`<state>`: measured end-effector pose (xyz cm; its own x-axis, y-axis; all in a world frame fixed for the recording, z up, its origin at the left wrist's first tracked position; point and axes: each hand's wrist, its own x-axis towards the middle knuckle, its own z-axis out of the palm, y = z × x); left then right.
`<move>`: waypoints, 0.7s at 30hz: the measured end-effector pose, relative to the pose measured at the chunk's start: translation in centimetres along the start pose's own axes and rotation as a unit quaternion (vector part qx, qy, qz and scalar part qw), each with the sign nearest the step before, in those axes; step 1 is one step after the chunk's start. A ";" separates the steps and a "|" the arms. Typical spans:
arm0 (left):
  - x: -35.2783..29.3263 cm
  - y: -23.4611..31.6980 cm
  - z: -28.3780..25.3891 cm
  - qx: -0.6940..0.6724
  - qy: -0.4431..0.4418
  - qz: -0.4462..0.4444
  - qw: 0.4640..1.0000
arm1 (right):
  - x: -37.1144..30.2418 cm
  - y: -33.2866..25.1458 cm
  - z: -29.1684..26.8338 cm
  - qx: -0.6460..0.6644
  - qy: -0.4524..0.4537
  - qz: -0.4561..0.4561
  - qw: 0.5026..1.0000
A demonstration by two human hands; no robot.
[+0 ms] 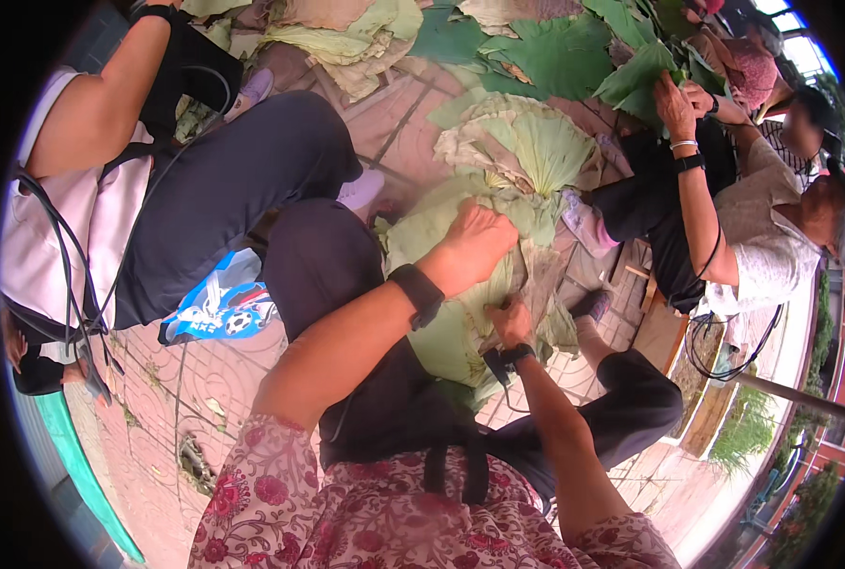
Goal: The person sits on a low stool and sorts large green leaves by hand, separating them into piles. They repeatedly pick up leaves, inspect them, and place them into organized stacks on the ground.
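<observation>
A large pale-green lotus leaf (455, 341), limp and creased, lies across my lap and between my knees. My left hand (472, 248) is closed in a fist over its upper part, pinching the leaf. Lower and to the right, my right hand (510, 322) has its fingers curled in on a fold of the same leaf. The exact grip of both hands is partly hidden by their backs. Just beyond them, a pleated, half-dried lotus leaf (550, 156) with brownish edges fans out on the ground.
Green lotus leaves (536, 47) and paler dried ones (346, 43) cover the paving ahead. At right, a seated person (759, 218) holds a green leaf (642, 81); another person (81, 218) sits close at left. A blue bag (221, 302) lies beside my left knee.
</observation>
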<state>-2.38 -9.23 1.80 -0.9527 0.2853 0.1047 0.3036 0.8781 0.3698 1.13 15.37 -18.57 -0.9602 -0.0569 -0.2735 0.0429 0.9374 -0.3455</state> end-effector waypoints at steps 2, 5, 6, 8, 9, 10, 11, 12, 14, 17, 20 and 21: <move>-0.7 -0.9 0.3 -0.005 0.019 -0.008 1.000 | 0.4 1.3 -0.3 0.194 -0.060 0.014 0.979; -0.1 -1.1 -0.3 -0.021 -0.011 -0.020 1.000 | 1.0 4.6 -0.7 0.401 -0.055 0.003 0.915; 0.1 -0.9 -1.1 -0.028 -0.026 -0.027 0.999 | 1.2 5.1 -0.8 0.456 -0.040 -0.007 0.889; -0.3 -1.2 -1.6 -0.035 -0.049 -0.049 0.997 | 1.3 3.4 -2.8 0.489 -0.021 0.010 0.872; -0.6 -1.4 -1.4 -0.037 -0.055 -0.057 0.996 | 1.2 2.2 -4.4 0.504 -0.011 0.019 0.864; -1.2 -1.8 -1.2 -0.039 -0.064 -0.068 0.995 | 1.1 0.5 -6.2 0.490 -0.008 0.029 0.871; -1.8 -2.1 -0.6 -0.030 -0.039 -0.067 0.997 | 1.0 -1.2 -8.4 0.477 -0.002 0.039 0.878; -2.1 -2.0 -0.4 -0.022 -0.012 -0.057 0.998 | 1.4 -1.7 -10.0 0.463 0.013 0.048 0.885; -2.2 -1.8 0.2 -0.012 -0.017 -0.052 0.998 | 2.0 -2.1 -11.8 0.504 -0.011 0.049 0.862; -1.9 -1.0 -0.7 -0.021 -0.071 -0.053 0.996 | 3.5 -2.5 -13.9 0.577 -0.078 0.062 0.810; -2.0 -0.6 -0.7 -0.039 -0.058 -0.042 0.997 | 5.6 -4.9 -16.5 0.564 -0.116 0.060 0.816; -1.8 -0.4 -0.7 -0.036 -0.057 -0.038 0.997 | 6.2 -6.2 -17.6 0.556 -0.118 0.047 0.821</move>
<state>-0.76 -10.39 2.13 -0.9642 0.2635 -0.0301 0.2242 0.8707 0.4377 -9.98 15.26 -2.29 -0.8633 -0.1909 -0.4672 0.4656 0.0559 -0.8832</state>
